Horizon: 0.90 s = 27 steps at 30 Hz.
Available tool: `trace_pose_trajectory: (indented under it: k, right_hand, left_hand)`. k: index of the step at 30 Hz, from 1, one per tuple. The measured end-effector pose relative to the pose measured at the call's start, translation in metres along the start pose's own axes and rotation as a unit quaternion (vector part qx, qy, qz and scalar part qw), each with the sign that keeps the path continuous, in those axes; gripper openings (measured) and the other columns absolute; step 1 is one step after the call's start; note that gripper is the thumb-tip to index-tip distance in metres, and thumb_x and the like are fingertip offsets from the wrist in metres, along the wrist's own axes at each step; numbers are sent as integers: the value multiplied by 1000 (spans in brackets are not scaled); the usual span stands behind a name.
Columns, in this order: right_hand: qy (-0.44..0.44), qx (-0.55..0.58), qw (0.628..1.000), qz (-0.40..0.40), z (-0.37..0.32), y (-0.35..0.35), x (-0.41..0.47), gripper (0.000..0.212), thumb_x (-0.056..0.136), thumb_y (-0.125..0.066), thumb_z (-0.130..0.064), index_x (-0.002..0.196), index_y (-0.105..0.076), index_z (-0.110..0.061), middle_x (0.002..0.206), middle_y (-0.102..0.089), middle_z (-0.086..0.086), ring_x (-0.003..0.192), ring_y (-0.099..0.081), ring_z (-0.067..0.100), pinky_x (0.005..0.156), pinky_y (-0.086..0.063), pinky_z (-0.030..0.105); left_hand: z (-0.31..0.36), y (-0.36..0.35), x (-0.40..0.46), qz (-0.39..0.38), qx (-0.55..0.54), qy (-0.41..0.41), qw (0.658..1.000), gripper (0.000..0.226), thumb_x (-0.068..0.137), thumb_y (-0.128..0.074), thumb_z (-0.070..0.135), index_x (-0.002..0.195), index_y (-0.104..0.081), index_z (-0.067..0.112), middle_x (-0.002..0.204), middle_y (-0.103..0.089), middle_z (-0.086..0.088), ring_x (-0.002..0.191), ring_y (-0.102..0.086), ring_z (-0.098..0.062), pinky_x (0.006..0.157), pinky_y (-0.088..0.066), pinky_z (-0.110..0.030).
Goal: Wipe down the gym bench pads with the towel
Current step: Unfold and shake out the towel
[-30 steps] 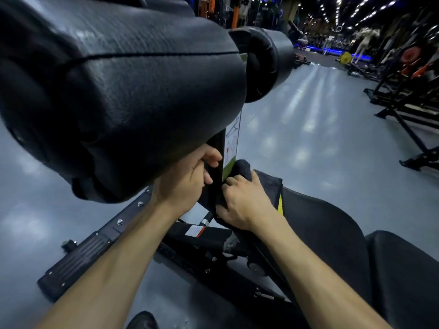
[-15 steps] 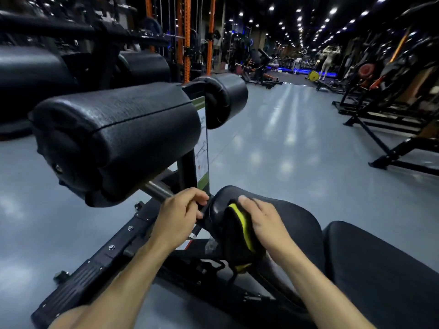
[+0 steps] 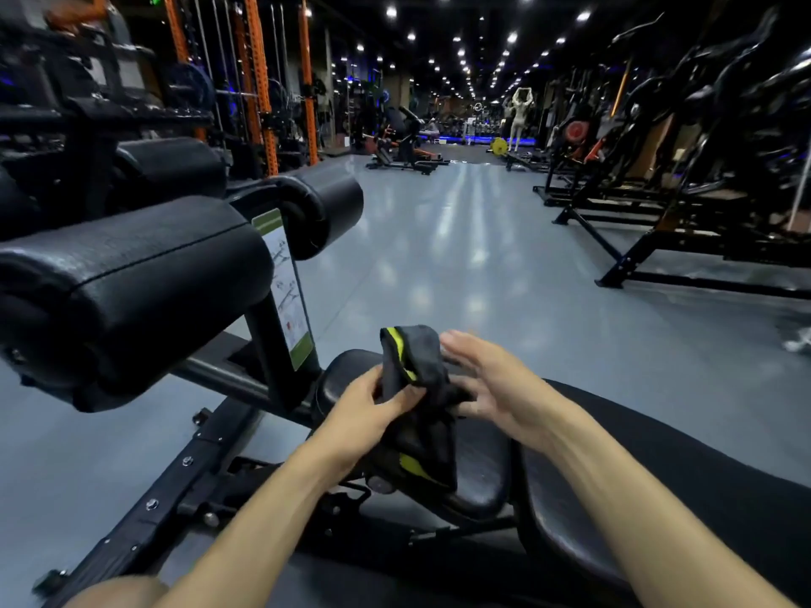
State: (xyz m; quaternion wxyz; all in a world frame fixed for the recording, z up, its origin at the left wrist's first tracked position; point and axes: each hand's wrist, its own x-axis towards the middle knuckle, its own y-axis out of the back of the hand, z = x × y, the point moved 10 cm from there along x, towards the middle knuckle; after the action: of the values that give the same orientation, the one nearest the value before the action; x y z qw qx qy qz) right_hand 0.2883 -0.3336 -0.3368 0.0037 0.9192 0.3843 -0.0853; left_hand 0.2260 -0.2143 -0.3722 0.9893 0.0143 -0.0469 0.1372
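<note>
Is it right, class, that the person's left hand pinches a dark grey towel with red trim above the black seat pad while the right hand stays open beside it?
Not quite. The trim on the dark grey towel is yellow-green, not red, as the head view shows. The rest holds: the left hand pinches it above the black seat pad, and the right hand is open beside it.

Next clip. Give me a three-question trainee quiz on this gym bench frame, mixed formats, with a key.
1. True or false: the left hand grips the towel.
2. Multiple choice: the towel's stripe is A) orange B) yellow-green C) white.
3. Fill in: the right hand is ____, fingers straight beside the towel, above the seat pad.

Key
1. True
2. B
3. open
</note>
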Motion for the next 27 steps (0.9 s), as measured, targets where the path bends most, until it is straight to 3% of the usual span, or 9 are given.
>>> trace_pose_trajectory:
  k: [3, 5, 9, 13, 15, 18, 20, 23, 27]
  right_hand:
    - [76, -190, 978, -42, -3, 0, -14, 56, 88, -76, -30, 139, -54, -37, 130, -67, -16, 120, -63, 4, 106, -50, 40]
    - [123, -332, 935, 2, -2, 5, -13, 69, 80, -80, -39, 143, -53, -34, 130, -67, -13, 116, -65, 3, 98, -55, 41]
    - [107, -341, 932, 58, -9, 25, -8, 19, 93, -61, -17, 101, -73, -30, 90, -73, -10, 62, -71, 17, 54, -59, 35]
    - [46, -310, 940, 136, 1, 79, 14, 14, 96, -59, -17, 97, -73, -15, 80, -70, 3, 48, -59, 19, 45, -50, 30]
    - [12, -277, 940, 201, 15, 119, 29, 15, 94, -64, -15, 108, -69, -13, 101, -71, 3, 60, -63, 19, 50, -56, 33]
    - [-4, -339, 901, 271, 26, 150, 37, 47, 90, -68, -16, 135, -58, -13, 136, -60, 8, 96, -69, 29, 91, -56, 48]
    - [32, -416, 880, 229, 27, 123, 35, 47, 88, -73, -23, 132, -62, -15, 133, -64, 2, 106, -67, 21, 101, -50, 39]
    - [125, -462, 876, 58, 43, 38, 22, 45, 83, -75, -43, 124, -67, -26, 124, -65, -9, 107, -63, 8, 99, -50, 34]
    - [159, -635, 756, -24, 96, -28, 21, 67, 76, -57, -67, 134, -56, -32, 143, -47, -12, 126, -45, 18, 99, -45, 40]
  left_hand:
    - [-6, -4, 1, -12, -88, 47, 995, 43, 89, -75, 38, 119, -69, 7, 116, -74, -19, 112, -70, -38, 105, -49, -59]
    - [-8, -7, 3, -25, -84, 67, 994, 43, 89, -72, 34, 118, -69, 2, 115, -73, -23, 111, -69, -42, 103, -51, -57]
    - [-9, -5, 8, -55, -48, 108, 991, 31, 93, -69, 19, 115, -69, -3, 108, -75, -19, 97, -73, -28, 82, -59, -35]
    - [-21, 19, 25, -66, -35, 166, 983, 26, 92, -74, 21, 111, -74, 5, 114, -74, -22, 97, -70, -29, 93, -52, -42]
    - [-34, 33, 35, -45, -18, 186, 981, 25, 88, -78, 22, 110, -75, 12, 112, -74, -17, 94, -69, -24, 90, -51, -41]
    - [-57, 56, 41, 27, 62, 213, 975, 32, 91, -73, 10, 122, -65, 16, 118, -66, -6, 71, -61, -14, 56, -52, -25]
    - [-68, 64, 41, 54, 104, 218, 969, 39, 92, -71, 4, 128, -61, 14, 128, -56, -2, 69, -56, -15, 48, -51, -21]
    - [-75, 71, 41, 73, 101, 197, 972, 37, 91, -71, 3, 126, -63, 13, 131, -54, -2, 86, -63, -18, 47, -51, -21]
    - [-60, 78, 41, 100, 128, 160, 974, 31, 90, -72, 2, 117, -69, 16, 123, -58, -8, 94, -64, -21, 53, -55, -26]
